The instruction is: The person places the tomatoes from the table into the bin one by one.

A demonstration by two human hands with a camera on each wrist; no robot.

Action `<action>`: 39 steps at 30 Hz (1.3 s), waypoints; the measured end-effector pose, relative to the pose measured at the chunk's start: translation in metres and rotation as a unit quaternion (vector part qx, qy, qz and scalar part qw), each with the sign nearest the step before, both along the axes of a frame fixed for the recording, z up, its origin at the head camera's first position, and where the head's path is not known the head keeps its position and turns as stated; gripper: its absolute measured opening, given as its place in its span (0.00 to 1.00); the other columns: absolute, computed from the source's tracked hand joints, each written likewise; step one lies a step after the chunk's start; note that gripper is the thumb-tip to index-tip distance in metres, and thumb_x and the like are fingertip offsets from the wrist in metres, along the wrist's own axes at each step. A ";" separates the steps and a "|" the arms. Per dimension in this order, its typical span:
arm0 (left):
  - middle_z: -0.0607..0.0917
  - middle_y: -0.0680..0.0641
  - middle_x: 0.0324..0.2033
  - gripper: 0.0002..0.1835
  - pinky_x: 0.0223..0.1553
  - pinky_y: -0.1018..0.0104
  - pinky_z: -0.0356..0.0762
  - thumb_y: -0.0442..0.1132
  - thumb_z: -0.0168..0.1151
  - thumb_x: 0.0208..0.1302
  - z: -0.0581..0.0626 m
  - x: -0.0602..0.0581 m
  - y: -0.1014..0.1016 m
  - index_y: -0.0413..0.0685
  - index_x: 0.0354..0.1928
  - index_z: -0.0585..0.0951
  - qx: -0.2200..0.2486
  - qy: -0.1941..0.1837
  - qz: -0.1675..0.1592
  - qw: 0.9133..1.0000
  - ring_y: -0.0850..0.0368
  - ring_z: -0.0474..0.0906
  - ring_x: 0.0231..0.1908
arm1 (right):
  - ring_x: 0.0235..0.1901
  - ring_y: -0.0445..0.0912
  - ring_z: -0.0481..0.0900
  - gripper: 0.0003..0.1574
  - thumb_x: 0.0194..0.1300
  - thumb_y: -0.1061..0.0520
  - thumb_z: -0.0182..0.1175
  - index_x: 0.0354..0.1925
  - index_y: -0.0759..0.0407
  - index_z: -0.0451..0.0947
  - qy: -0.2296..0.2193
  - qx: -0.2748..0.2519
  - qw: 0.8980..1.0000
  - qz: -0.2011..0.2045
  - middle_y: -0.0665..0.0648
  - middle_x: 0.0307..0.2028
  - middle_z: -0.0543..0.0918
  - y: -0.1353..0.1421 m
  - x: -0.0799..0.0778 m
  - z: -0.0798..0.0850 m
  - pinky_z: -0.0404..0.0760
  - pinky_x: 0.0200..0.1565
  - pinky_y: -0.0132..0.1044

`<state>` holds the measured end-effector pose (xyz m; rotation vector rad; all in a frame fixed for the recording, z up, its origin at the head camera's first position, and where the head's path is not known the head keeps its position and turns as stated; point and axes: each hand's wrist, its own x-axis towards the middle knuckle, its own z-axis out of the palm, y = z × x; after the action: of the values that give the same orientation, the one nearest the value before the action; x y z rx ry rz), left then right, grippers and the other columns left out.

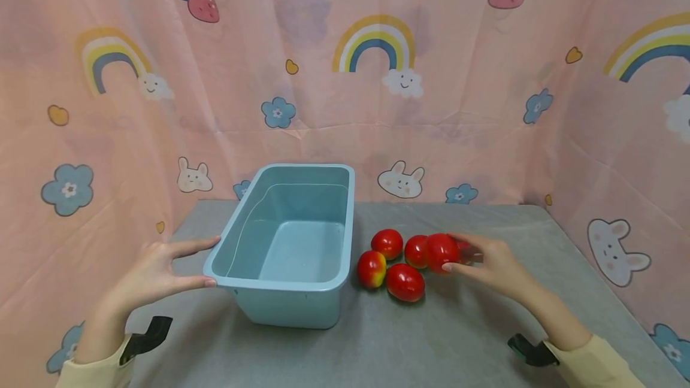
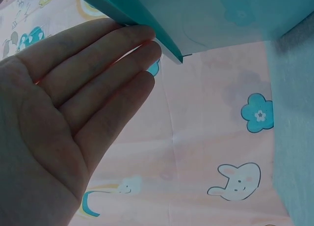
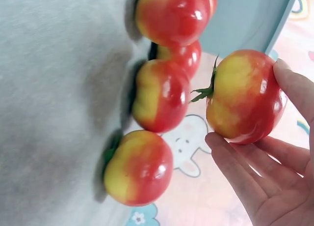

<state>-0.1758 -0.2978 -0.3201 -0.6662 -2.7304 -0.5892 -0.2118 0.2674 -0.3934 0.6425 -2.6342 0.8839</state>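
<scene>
Between its thumb and fingers, my right hand (image 1: pixel 498 265) pinches a shiny red and yellow tomato (image 3: pixel 251 96); its green stem points away from the palm. In the right wrist view it is lifted off the table. Several more tomatoes (image 1: pixel 405 282) lie grouped on the table, to the left of and behind the held one. My left hand (image 1: pixel 142 274) has its fingers straight, with the fingertips and thumb touching the near left rim of a light blue plastic bin (image 1: pixel 280 285). Nothing lies inside the bin, which stands upright left of the tomatoes.
A grey tabletop (image 1: pixel 458 340) carries everything. Pink cloth (image 1: pixel 458 106) printed with rainbows, rabbits and flowers hangs behind and along both sides. A black strap piece (image 1: pixel 148 338) sits at each sleeve cuff.
</scene>
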 end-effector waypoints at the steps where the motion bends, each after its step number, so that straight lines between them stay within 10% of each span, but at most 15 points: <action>1: 0.85 0.51 0.50 0.35 0.43 0.50 0.78 0.55 0.75 0.45 0.000 0.000 0.000 0.56 0.58 0.79 0.001 -0.001 0.000 1.000 0.48 0.81 0.49 | 0.37 0.50 0.84 0.38 0.50 0.48 0.73 0.56 0.63 0.75 0.004 0.000 1.000 0.001 0.63 0.47 0.84 -0.001 -0.001 0.001 0.84 0.36 0.42; 39: 0.85 0.52 0.49 0.35 0.43 0.53 0.78 0.54 0.76 0.44 -0.002 0.000 -0.001 0.56 0.58 0.79 0.006 0.003 -0.004 1.000 0.49 0.81 0.49 | 0.39 0.50 0.85 0.40 0.52 0.43 0.71 0.59 0.59 0.74 0.001 0.021 0.999 0.037 0.60 0.49 0.83 -0.039 -0.020 0.053 0.84 0.35 0.39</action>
<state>-0.1760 -0.2983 -0.3223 -0.6753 -2.7168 -0.6039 -0.2319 0.2283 -0.3402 0.7559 -2.6474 0.8507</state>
